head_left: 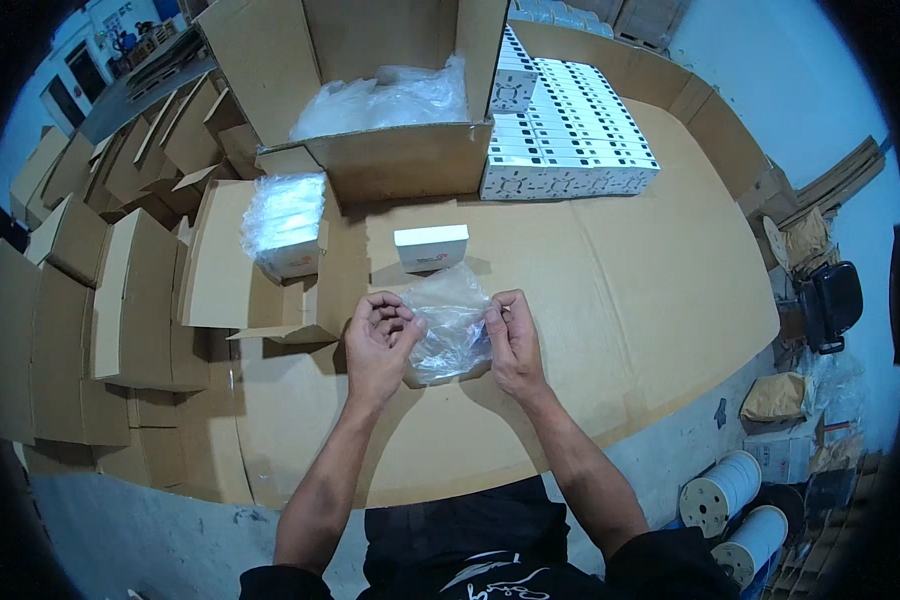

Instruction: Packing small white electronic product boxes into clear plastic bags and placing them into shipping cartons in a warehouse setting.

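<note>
Clear bag (445, 340) held from both sides

The left hand (380, 340) and right hand (514, 342) pinch its sides, in from the surface's (650, 310) near edge. Just beyond stands a small white box (431, 249). Toward the left edge, an open carton (216, 250) holds apparently wrapped packs (285, 215); a large carton (400, 162) and stacked white boxes (570, 181) crowd the far side.

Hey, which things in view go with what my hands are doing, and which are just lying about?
Likely part of the job:
crumpled clear plastic, in your left hand and right hand
small white box
wrapped bundle
large carton
rows of white boxes

Probably just lying about:
white reels
black chair
brown package
</note>
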`<state>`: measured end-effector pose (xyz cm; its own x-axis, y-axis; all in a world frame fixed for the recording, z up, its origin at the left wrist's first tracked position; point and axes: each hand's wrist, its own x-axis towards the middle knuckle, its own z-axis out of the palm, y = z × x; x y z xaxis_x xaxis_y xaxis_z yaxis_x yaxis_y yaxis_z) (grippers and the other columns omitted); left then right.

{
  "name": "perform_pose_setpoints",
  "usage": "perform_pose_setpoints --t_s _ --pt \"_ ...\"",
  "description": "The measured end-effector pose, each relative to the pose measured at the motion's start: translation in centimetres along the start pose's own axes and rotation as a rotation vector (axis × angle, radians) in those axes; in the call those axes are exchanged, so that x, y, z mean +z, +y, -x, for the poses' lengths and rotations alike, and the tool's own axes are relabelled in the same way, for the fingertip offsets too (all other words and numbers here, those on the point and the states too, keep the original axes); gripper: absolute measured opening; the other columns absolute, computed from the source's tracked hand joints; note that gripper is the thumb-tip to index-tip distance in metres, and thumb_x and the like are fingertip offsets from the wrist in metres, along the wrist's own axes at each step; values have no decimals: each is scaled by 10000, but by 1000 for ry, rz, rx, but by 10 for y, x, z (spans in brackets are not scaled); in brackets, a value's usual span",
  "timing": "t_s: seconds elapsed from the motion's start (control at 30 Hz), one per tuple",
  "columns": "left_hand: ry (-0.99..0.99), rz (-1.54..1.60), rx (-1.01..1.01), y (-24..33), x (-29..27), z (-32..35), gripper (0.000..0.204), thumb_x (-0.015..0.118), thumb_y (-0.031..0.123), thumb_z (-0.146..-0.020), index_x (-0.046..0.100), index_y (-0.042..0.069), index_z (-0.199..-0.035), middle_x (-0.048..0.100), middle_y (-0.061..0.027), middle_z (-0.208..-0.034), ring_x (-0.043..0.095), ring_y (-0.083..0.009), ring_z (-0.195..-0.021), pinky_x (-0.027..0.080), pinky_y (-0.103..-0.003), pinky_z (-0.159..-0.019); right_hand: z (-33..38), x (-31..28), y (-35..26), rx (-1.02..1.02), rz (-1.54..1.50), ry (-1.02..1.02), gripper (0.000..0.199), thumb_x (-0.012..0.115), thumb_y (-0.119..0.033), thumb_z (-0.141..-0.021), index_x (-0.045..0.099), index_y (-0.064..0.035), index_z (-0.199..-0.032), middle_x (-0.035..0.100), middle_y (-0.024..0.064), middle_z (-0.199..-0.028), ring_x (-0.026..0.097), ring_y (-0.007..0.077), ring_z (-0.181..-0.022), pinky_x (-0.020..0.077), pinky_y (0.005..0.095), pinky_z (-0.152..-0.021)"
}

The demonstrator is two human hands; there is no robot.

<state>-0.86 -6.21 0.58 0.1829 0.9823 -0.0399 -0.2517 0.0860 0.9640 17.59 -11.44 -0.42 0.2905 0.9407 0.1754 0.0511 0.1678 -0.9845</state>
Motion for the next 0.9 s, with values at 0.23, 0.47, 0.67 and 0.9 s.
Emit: perform_pose_setpoints --t_s 0.23,0.47,0.67,0.9 --pt "-180 -65 95 7 -5 4 427 737 -96 -854 516 3 -1206 593 -64 -1059 607 -105 -944 542 -237 -844 -4 1 -10 34 -128 -50 180 594 -150 -1046 558 -9 -1151 646 31 -924 625 88 -812 524 257 -727" --pt "-34 -199 146 3 -4 6 381 666 -82 -906 506 -30 -1248 619 -100 -1110 629 -100 -948 554 -232 -814 -5 -1 -10 103 -141 65 230 571 -222 -1077 642 -17 -999 609 -17 -881 551 62 -791 490 238 -702" --pt "-13 -182 187 10 5 7 344 633 -27 -949 552 -26 -1283 616 -112 -1184 643 -126 -951 575 -261 -803 -4 3 -16 114 -54 3 263 533 -252 -1095 623 -28 -992 560 -32 -837 496 47 -754 437 229 -665" --pt "-116 -412 270 23 -4 2 208 704 10 -895 731 45 -1099 611 -77 -1197 627 -121 -902 552 -258 -745 -4 1 -16 70 -23 -33 269 524 -260 -1098 613 -29 -993 550 -39 -813 471 38 -732 400 220 -626"
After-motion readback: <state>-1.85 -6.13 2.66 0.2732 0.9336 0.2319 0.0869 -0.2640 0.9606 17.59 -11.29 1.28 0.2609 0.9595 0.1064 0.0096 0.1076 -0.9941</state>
